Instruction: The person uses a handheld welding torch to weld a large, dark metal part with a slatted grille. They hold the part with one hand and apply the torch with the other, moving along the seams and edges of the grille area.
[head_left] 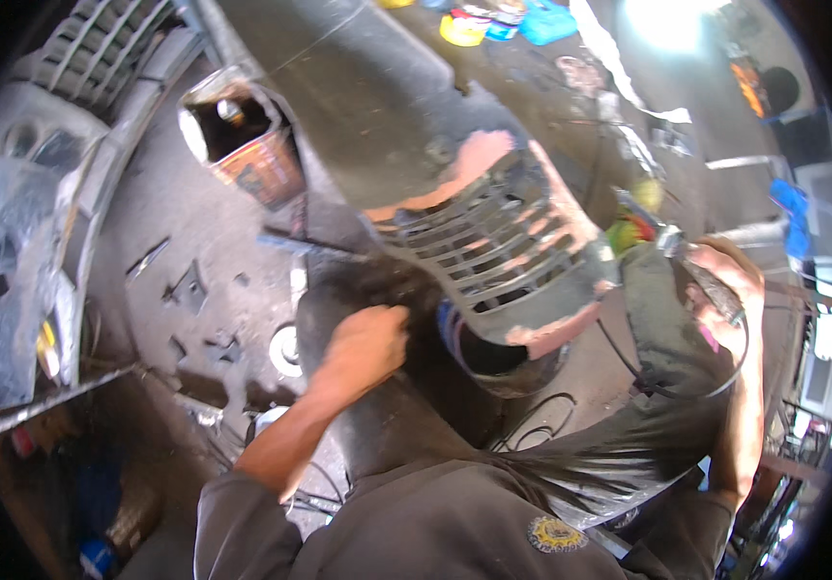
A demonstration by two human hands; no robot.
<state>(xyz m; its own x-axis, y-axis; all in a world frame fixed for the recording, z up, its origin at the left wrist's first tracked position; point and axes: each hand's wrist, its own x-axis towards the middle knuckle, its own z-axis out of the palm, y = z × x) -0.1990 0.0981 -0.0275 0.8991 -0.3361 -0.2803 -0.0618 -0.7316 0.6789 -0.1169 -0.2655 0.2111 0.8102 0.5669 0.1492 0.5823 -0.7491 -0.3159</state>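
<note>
The person is sanding, I think: the left hand presses closed on the grey car panel lying across the dark drum, the right hand grips a power grinder, which next needs steady contact.

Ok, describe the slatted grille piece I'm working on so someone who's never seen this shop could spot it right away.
Find the big dark curved body panel running down the middle of the floor. At its near end sits the grey grille, between the left hand and the right hand, which holds a tool. Unlike the plain grille far left, it has pinkish filler patches along its edges.
</note>
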